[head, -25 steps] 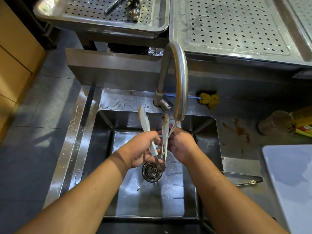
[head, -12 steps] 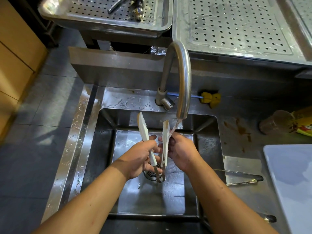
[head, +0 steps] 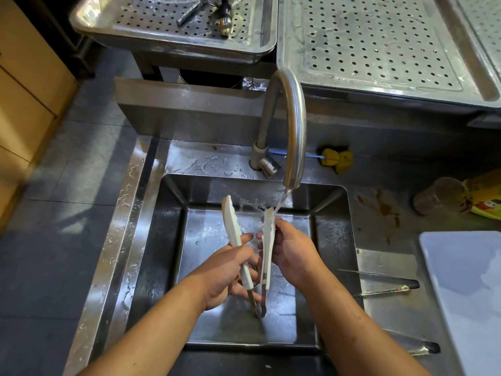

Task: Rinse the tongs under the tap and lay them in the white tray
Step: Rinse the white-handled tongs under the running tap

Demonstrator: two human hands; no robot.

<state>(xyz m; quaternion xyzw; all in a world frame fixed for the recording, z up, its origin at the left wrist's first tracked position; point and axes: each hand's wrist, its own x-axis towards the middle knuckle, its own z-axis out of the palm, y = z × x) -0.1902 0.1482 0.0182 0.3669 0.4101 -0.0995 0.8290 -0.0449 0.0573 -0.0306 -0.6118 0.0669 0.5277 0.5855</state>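
Rinsing tongs over the sink, under the tap: left hand wrapped round one arm, right hand pinching the other. Probably light, stiff, wet-slippery; best gripped mid-arm. White tray at tabletop's right edge, well apart.

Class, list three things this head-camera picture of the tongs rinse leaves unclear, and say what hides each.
1. White tray: the right edge cuts it off, so its full extent is unknown.
2. Sink drain: the left hand, right hand and tongs cover it.
3. Yellow packet: cut off, print unreadable.
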